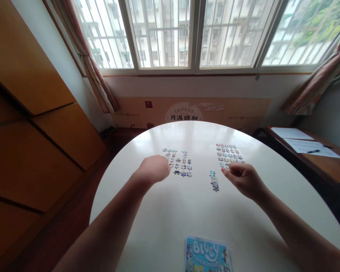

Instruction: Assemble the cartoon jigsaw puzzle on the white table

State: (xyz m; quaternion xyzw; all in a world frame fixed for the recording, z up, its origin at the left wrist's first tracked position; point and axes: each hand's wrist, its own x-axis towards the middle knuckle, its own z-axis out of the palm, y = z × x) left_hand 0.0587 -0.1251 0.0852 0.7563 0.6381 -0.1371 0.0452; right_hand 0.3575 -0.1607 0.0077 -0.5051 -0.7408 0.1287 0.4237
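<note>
Round white table [187, 226] filling the middle of the view, seen from above and slightly behind, glossy with daylight. Beyond it, a wide barred window [164, 34] with curtains pulled to either side. Wooden cabinet fronts [31, 132] down the left wall. Off to the right, a lower wooden desk [333, 170] carrying white papers [308, 145] and a pen.

At the near edge of the table, a blue jigsaw box [206, 255], printed lid facing up and partly cut off by the frame. Contents hidden; cannot tell whether anything remains inside.

Two bare forearms reaching in from below. Left hand [154, 169] curled into a loose fist, knuckles up, touching or just short of the left patch of pieces [180, 162]; cannot tell whether anything sits inside the fist. Right hand [242, 175] with fingers folded in and thumb against forefinger, at the near edge of the right patch of pieces [228, 153]; too small to tell whether a piece is pinched there.

Both patches loose, single pieces laid face up in rough rows, gaps between them. Between the hands and nearer the right, one short joined strip [214, 181]. Apparently nothing else linked yet, with nearly all pieces separate.
</note>
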